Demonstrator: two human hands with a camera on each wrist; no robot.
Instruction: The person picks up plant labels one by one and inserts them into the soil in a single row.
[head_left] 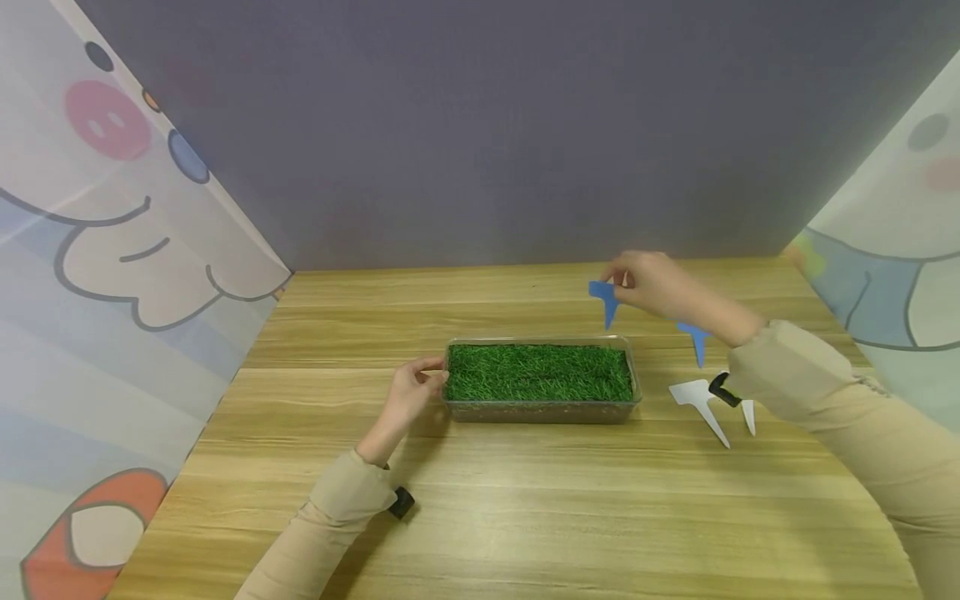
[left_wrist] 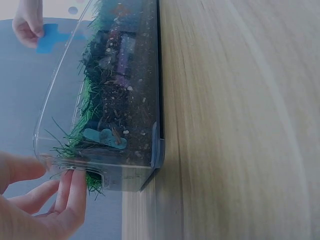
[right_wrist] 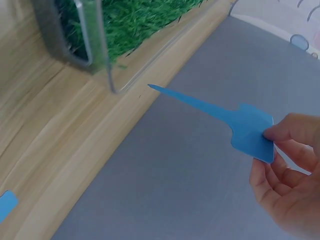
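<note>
Blue T-shaped tag (head_left: 610,304), held point-down above the table (head_left: 487,500), just beyond the clear box (head_left: 540,412) at its far right corner.
From my distant seat I see the right hand (head_left: 651,282) pinch the broad head between thumb and fingers, stem free. The left hand (head_left: 407,392) touches the box's left end, fingers half extended; whether they grip the rim, I cannot tell. I would pinch only this head, keep the thin stem upright so it does not bend, and steady the box against sliding. Inside is green grass (head_left: 536,372); a second blue tag (head_left: 699,342) and a white tag (head_left: 703,396) lie to the right.
</note>
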